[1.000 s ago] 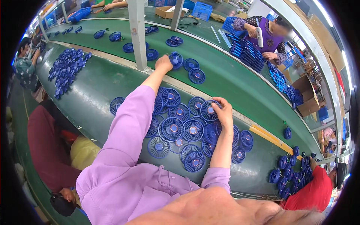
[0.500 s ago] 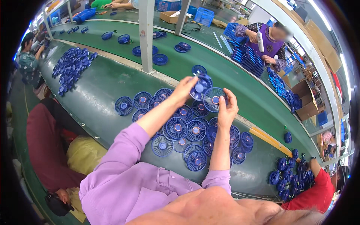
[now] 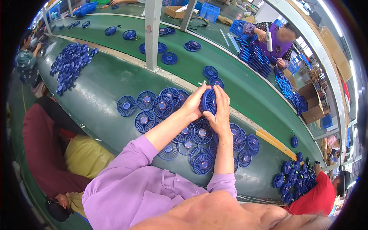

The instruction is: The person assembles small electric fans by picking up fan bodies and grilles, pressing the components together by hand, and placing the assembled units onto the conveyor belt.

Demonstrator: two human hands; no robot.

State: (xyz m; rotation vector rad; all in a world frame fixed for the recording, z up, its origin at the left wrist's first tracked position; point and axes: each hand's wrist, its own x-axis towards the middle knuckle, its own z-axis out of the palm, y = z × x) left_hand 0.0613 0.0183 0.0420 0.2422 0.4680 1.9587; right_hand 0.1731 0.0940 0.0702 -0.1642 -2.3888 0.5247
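A round blue fan head (image 3: 209,101) is clasped on edge between my two hands, above the far edge of the bench. My left hand (image 3: 194,102) wraps its left side, and a small pale piece pokes out above these fingers. My right hand (image 3: 220,111) presses on the right side, fingers over the top and thumb at the near side. The cover I held apart before now sits against the fan; how well the two fit is hidden by my palms. Below my wrists lie several loose blue fan grille covers (image 3: 163,106), flat and overlapping, some under my forearms.
A green conveyor belt (image 3: 245,100) carrying blue fan parts (image 3: 169,58) runs beyond the bench (image 3: 111,82). A metal post (image 3: 151,42) stands at its edge. Blue blades (image 3: 73,63) lie heaped left; fan heads (image 3: 289,176) pile up right, beside a red-sleeved co-worker. Another person works across the belt.
My hands have come together: the grille cover in my right hand has moved left onto the fan part in my left. The fan is now turned on edge.
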